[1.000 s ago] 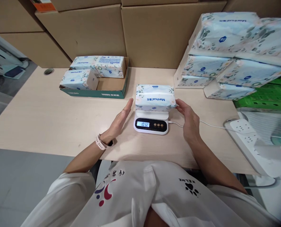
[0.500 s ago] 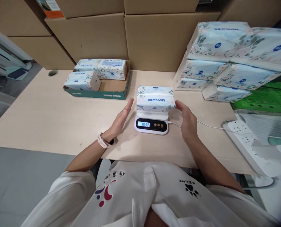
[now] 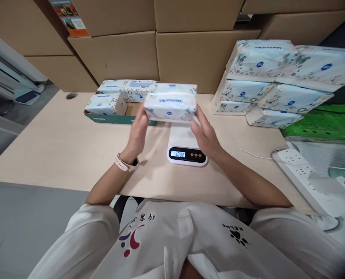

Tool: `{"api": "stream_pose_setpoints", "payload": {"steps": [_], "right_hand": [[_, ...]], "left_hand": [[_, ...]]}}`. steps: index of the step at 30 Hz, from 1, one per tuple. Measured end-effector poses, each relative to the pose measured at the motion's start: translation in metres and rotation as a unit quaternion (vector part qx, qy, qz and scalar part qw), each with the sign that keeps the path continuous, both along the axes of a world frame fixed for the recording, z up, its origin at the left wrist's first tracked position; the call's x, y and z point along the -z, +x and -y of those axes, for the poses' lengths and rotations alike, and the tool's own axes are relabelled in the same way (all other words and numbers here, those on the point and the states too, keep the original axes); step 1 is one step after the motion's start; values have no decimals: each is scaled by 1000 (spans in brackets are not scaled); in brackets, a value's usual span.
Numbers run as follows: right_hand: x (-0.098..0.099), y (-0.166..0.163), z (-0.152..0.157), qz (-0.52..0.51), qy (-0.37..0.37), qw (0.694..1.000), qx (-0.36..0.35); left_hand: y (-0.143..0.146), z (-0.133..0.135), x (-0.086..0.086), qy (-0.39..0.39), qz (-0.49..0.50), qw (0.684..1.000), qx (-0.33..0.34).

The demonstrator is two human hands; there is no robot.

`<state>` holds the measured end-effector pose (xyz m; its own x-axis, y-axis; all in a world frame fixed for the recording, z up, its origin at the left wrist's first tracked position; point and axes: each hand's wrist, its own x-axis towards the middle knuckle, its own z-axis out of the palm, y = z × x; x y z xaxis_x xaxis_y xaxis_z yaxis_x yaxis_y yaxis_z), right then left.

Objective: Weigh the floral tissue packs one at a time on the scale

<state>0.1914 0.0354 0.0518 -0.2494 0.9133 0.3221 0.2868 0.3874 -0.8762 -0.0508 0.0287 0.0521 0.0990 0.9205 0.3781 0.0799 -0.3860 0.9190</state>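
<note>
Between my two hands a floral white-and-blue tissue pack (image 3: 170,102) is held in the air, slightly blurred. My left hand (image 3: 138,130) presses its left end, and my right hand (image 3: 205,133) grips the right end. Below the pack, on the table, stands a white digital scale (image 3: 180,135) whose lit display reads 103.2. A shallow green-sided cardboard tray (image 3: 108,118) lies just beyond my left hand. Three similar packs (image 3: 104,104) sit in it, and the held pack hides its right part.
Stacked tissue packs (image 3: 248,91) stand at the table's right rear. Behind the table rise large cardboard boxes (image 3: 190,58). A green plastic crate (image 3: 329,122) and a white power strip (image 3: 300,166) are on the right, with a white cable (image 3: 254,153) running across the table.
Both hands have closed on the tissue pack and lifted it off the scale, up and left toward the tray. The scale's display still reads 103.2. The camera view has shifted slightly.
</note>
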Motion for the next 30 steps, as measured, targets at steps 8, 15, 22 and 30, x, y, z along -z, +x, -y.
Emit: {"api": "stream_pose_setpoints", "payload": {"steps": [8,15,22,30], "right_hand": [[0,-112,-94,160,4,985,-63],[22,-76,-80,171,101,979,-37],[1,82,-113,45,209,919,330],[-9,158,-120,-45,174,877,446]], "left_hand": [[-96,-63,6,60,-217,949,-223],[-130,-89,21,-16,-361,899,-246],[-64,-79,-2,66,-250,943,-210],[81,-162,-42,-105,9,992,67]]}}
